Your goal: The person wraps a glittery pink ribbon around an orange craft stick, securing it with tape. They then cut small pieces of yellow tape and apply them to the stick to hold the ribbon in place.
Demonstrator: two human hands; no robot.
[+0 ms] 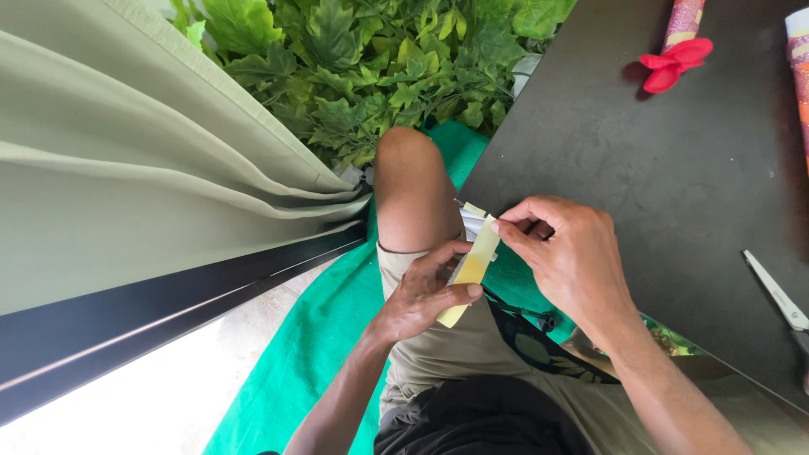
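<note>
Pinching the lower end of a yellow strip [473, 267], your left hand [421, 291] holds it over your knee, while your right hand [566, 253] nips its top end at the black table [674, 168] edge. Scissors [779, 295] lie right; a red flower [674, 63] sits far back.

Pale yellow strip [474, 268] — bright green mat [320, 337], black table [674, 168], red flower [674, 63], khaki shorts [455, 345].
</note>
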